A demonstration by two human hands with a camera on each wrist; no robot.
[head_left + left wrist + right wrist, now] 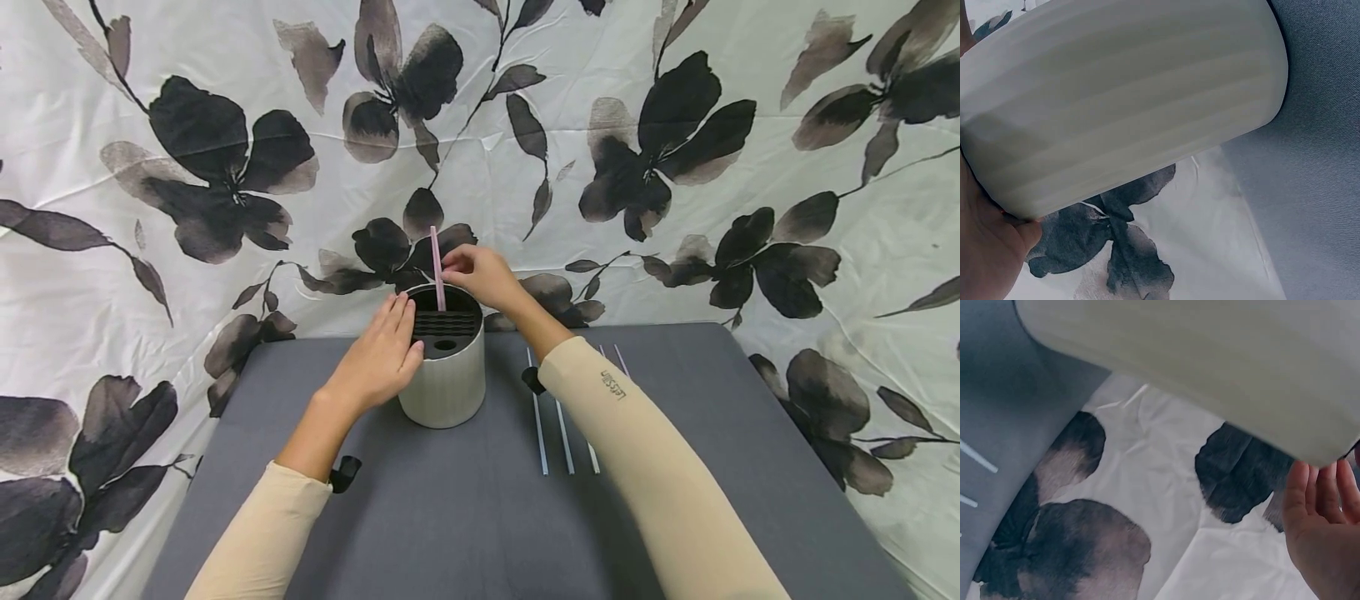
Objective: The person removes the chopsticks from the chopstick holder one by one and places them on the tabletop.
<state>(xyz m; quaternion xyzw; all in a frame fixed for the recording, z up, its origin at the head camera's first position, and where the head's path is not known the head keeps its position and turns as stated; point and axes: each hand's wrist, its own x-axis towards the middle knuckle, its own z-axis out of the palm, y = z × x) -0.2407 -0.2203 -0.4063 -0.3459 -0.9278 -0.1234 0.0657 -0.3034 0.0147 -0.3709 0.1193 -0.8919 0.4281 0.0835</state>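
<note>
- Your left hand (382,350) is resting flat, fingers straight, against the holder (444,367) on the grey table (465,517).
- Your right hand (480,275) is pinching the pink straw (437,267), standing upright in the holder's top.
- Three straws (562,433) are lying just right of the holder.

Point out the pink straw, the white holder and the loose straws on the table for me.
pink straw (437,267), head view, mid-shaft above the holder, pinched by the right hand (480,275).
white holder (448,387), head view, ribbed outer wall.
loose straws (564,446), head view, on the middle straw's lower part.
</note>
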